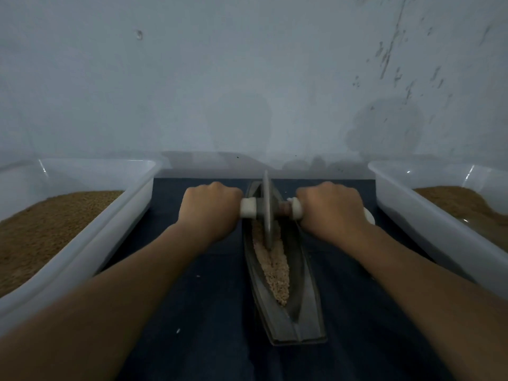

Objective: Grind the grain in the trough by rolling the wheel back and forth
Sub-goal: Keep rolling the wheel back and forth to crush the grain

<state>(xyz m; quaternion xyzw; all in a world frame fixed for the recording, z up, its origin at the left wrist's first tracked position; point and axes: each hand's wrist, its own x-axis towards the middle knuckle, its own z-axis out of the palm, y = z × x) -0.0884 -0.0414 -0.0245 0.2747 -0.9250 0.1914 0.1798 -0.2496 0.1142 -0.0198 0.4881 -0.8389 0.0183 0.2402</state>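
left hand (pixel 210 209), right hand (pixel 330 209) clenched round wheel handles (pixel 248 211)

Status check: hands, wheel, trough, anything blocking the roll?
Left hand and right hand grip the white handles. Wheel upright in far half of trough, grain under and nearer. Path clear; left tub and right tub stand aside.
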